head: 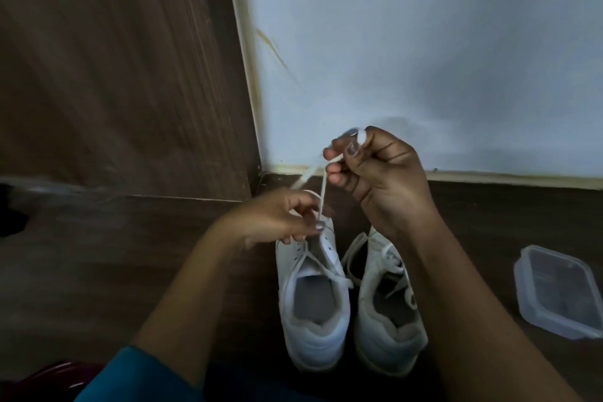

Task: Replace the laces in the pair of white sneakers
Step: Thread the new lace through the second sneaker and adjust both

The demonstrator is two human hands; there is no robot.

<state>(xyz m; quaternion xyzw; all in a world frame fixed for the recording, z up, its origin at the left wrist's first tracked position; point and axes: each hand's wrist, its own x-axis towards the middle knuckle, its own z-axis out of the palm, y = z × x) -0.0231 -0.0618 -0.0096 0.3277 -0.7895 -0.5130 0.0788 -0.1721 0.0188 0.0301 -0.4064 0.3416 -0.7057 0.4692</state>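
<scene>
Up above the shoes, our right hand (368,166) is closed tight, its fingers curled round the white lace (323,192), which loops over the fingertips and blurs at the top. That wrist is bent back, and the forearm reaches up from the lower right across the right shoe (388,320). Below and to the left of it, our left hand (280,215) is lower, fingers curled, thumb and fingertips pinching the same lace where it rises taut from the front of the left shoe (313,303). That forearm comes in from a teal sleeve (137,378). Both shoes stand side by side under our hands, heels toward us, on the dark wood surface (130,271). Well to the right of our right arm lies a clear plastic container (558,290).
</scene>
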